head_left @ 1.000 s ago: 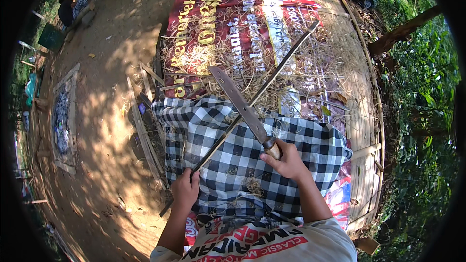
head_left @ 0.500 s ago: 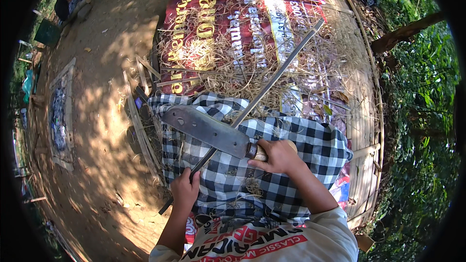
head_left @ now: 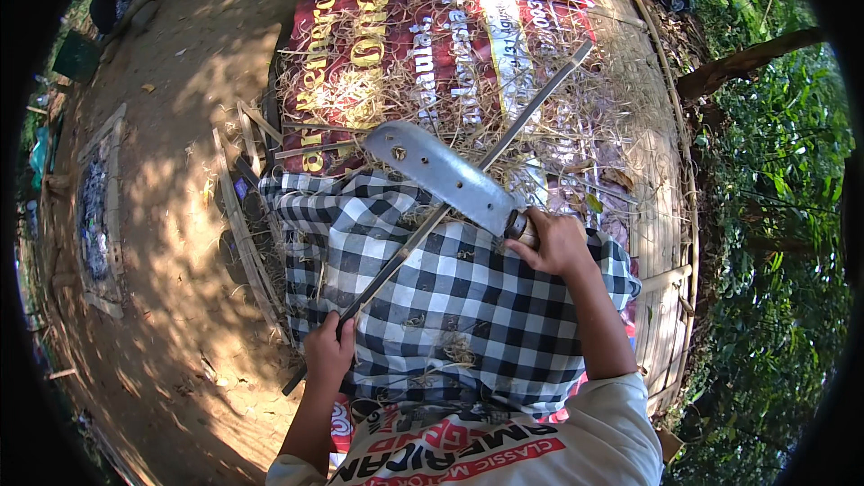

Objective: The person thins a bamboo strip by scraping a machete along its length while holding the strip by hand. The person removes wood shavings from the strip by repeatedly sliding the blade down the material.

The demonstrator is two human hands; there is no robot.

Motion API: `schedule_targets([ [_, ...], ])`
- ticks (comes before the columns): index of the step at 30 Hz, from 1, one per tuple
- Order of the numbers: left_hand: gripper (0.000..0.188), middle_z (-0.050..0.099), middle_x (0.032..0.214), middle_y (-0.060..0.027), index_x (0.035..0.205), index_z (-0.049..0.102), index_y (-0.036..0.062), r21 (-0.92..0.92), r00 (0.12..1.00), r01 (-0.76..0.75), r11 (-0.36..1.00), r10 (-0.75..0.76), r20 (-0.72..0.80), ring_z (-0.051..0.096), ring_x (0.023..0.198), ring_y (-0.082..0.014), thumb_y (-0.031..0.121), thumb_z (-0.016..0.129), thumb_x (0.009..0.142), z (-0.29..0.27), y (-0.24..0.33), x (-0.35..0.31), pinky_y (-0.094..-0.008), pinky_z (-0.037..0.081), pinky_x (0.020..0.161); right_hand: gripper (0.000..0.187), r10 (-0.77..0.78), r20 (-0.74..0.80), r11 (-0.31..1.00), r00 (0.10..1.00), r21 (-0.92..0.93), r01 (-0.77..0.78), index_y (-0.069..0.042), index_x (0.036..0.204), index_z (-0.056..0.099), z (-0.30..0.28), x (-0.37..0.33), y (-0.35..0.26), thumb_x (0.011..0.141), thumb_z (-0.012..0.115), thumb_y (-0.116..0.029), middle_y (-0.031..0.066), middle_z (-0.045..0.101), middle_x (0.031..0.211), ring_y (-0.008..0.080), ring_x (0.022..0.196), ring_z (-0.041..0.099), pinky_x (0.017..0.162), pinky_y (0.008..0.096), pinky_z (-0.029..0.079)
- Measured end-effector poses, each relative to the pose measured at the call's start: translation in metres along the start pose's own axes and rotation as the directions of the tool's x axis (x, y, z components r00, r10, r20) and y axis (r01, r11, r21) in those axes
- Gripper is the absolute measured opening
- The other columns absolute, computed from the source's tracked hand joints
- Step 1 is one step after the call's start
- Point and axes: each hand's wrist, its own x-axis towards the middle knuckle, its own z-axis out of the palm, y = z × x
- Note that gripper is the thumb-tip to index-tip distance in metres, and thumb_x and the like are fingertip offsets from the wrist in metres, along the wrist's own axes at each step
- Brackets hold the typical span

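My left hand (head_left: 329, 351) is closed round the lower part of a long, dark, narrow strip that looks like split bamboo (head_left: 396, 258). The strip slants up and away to the right. In my right hand (head_left: 555, 242) is the wooden handle of a broad-bladed machete (head_left: 441, 171). Its grey blade, with several small holes, lies across the strip at about its middle, the rounded end pointing to the far left. Under both is a black-and-white checked cloth (head_left: 396, 324) spread over my lap, with a few curly shavings on it.
Beyond the cloth a red printed banner (head_left: 310, 63) lies covered in thin curly shavings (head_left: 360, 94). Bamboo slats (head_left: 661, 342) form the platform's right edge, with green plants (head_left: 774, 306) past it. Loose strips (head_left: 238, 225) lie at the left, beside bare ground (head_left: 171, 216).
The machete has slid away from me along the strip, up and to the right, with my right hand. My left hand keeps hold of the strip's lower part.
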Motion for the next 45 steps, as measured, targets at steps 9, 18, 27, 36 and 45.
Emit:
schedule_targets([
  [9,0.025,0.058,0.059,-0.0193,0.074,0.056,0.0025,-0.030,0.999,-0.025,0.999,0.024,-0.027,0.061,0.059,-0.0399,0.023,0.063,0.088,0.001,-0.001,0.007,-0.0440,0.044,0.049,0.039,0.394,-0.290,0.824,0.872,0.531,-0.196,0.004,0.089,0.059,-0.023,-0.013,0.084,0.081,0.072,-0.033,0.0104,0.059,0.063,0.0170,0.057,0.053,0.055,0.0357,0.044],
  [18,0.025,0.042,0.052,-0.0103,0.076,0.055,-0.0010,-0.303,0.971,0.124,0.945,-0.052,0.234,0.035,0.047,-0.0156,0.017,0.065,0.090,-0.023,-0.002,0.009,-0.0310,0.034,0.046,0.047,0.024,0.018,0.974,1.000,0.223,-0.027,-0.002,0.096,0.061,-0.004,0.002,0.015,0.071,0.071,-0.040,0.0219,0.063,0.069,0.0418,0.068,0.063,0.066,0.0488,0.051],
  [27,0.027,0.039,0.059,0.0005,0.078,0.053,-0.0015,-0.405,0.888,0.362,0.840,-0.178,0.424,0.034,0.059,-0.0065,0.019,0.059,0.095,-0.028,-0.003,0.002,-0.0274,0.033,0.051,0.051,-0.223,-0.078,0.974,0.972,0.019,0.225,-0.003,0.101,0.059,0.001,0.008,-0.043,0.075,0.069,-0.046,0.0157,0.064,0.079,0.0368,0.059,0.062,0.055,0.0451,0.049],
  [36,0.030,0.050,0.052,-0.0183,0.074,0.056,0.0017,-0.077,0.990,0.088,0.993,-0.079,0.117,0.054,0.049,-0.0360,0.025,0.060,0.093,-0.016,0.012,-0.009,-0.0416,0.038,0.046,0.058,-0.237,-0.026,0.969,0.971,0.059,0.238,-0.001,0.090,0.054,0.000,-0.004,-0.052,0.086,0.058,-0.058,0.0169,0.064,0.074,0.0364,0.057,0.062,0.053,0.0455,0.049],
  [45,0.029,0.052,0.053,-0.0175,0.074,0.053,0.0049,0.135,1.000,-0.009,0.991,0.007,0.017,0.055,0.051,-0.0399,0.025,0.061,0.093,-0.011,0.020,-0.012,-0.0459,0.039,0.045,0.059,-0.289,0.044,0.949,0.956,0.146,0.280,0.001,0.095,0.055,0.024,0.016,-0.030,0.089,0.051,-0.058,0.0198,0.064,0.075,0.0400,0.063,0.062,0.058,0.0472,0.050],
])
